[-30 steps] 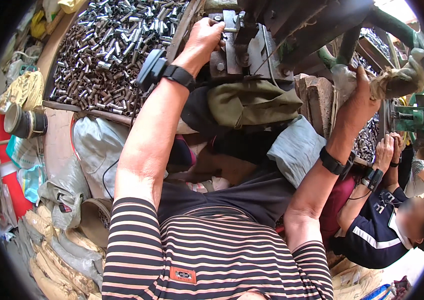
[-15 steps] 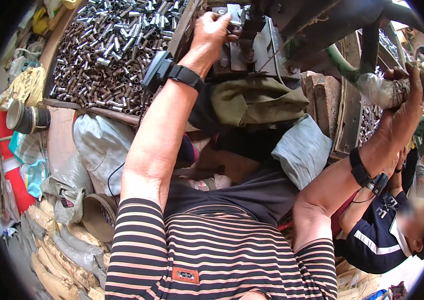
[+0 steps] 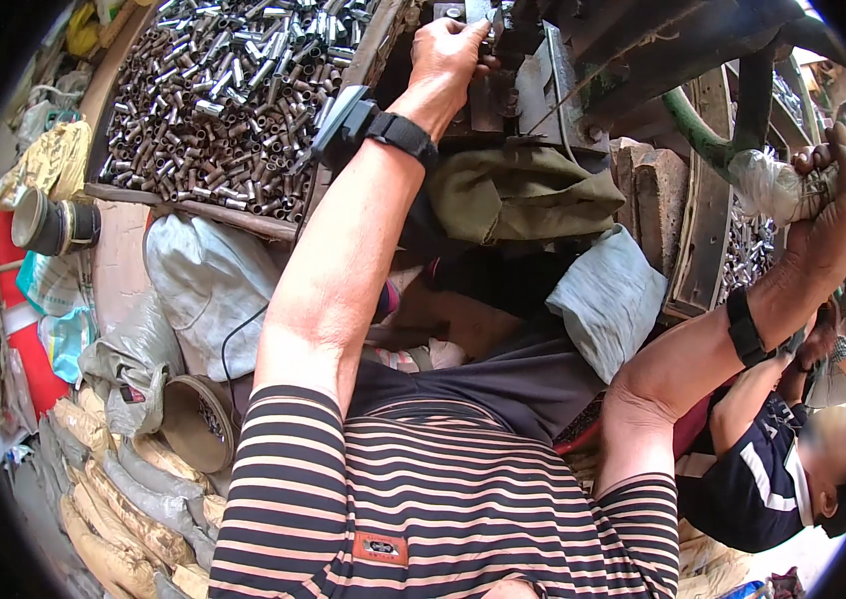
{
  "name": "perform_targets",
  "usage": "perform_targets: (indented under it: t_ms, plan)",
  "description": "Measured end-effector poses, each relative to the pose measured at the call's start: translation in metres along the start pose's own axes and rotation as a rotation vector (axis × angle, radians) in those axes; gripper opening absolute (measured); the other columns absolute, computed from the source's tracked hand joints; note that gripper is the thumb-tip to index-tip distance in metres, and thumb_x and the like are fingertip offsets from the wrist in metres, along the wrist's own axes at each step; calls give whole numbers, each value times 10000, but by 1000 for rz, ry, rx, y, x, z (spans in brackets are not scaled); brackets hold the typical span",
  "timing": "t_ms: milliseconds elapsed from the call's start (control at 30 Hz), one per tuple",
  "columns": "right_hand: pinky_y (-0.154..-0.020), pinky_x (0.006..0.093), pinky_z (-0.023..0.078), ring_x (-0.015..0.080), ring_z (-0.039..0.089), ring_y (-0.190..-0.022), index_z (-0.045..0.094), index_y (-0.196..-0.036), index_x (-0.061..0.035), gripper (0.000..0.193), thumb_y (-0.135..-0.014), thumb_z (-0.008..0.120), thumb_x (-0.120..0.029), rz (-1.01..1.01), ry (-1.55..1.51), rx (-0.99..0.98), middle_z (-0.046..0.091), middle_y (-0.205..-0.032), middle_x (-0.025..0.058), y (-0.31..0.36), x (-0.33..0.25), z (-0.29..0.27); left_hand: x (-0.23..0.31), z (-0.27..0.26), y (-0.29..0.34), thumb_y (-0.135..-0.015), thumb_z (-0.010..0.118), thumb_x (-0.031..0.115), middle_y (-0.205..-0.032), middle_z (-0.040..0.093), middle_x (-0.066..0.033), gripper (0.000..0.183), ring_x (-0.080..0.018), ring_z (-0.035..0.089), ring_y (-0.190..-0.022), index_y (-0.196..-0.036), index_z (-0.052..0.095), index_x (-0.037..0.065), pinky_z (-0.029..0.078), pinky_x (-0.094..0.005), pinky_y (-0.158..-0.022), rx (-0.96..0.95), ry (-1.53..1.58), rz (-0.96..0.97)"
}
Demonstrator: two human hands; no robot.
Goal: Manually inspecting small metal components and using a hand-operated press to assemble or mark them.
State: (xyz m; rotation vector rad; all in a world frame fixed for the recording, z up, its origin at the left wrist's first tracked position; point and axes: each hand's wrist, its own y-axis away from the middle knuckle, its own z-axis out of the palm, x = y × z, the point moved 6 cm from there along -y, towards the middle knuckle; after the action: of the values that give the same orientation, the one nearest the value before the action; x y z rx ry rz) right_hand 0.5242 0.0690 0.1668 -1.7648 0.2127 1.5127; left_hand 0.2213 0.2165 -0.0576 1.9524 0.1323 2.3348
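1. Nearest us, beyond our striped shirt, a pale blue cloth lies over our right thigh; an olive cloth hangs below the machine.
2. Our right hand is out to the right, its fingers curled around the plastic-wrapped handle, which runs roughly left to right with a slight upward slant.
3. Our left hand reaches ahead to the machine's metal plates, thumb and fingertips drawn together at their left side; we cannot tell whether a piece sits between them.
4. The heap of small metal tubes lies left of our left hand, the nearer one, with the tray's wooden edge between; the tubes' long axes point every way.
5. Farther off to our right, a co-worker in a dark shirt sits.
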Motion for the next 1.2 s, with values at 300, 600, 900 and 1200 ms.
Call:
perform_targets:
  t_ms: [300,600,900,1200]
  plan:
    - [-531,278,494,170,594,-561,596,-870,25,136,-779,641,-65,-236,-203,336,607,-690,93,52,71,13,10,7,-4,-909,540,235,-751,630,-98,278,-152,631,-637,-978,598,-28,478,-303,-534,-9,-500,270]
    - [-549,258,479,156,596,-601,638,-852,45,143,-811,660,-90,60,-125,31,608,-711,77,28,30,5,10,-35,-12,-873,620,395,-730,561,-55,400,-121,493,-579,-930,564,3,398,-291,-508,23,-393,149]
    - [-641,268,460,174,562,-688,599,-1054,120,302,-864,598,-115,57,-30,-70,557,-719,77,10,8,5,14,-13,2,-906,595,175,-949,633,-87,211,-161,655,-802,-1039,548,19,526,-265,-656,-134,-67,-26]
    - [-541,251,476,141,586,-573,616,-902,26,160,-803,660,-92,-108,-168,253,613,-707,73,41,49,4,15,15,2,-916,517,208,-799,642,-72,265,-140,635,-722,-1003,615,-22,488,-311,-602,-98,-463,145]
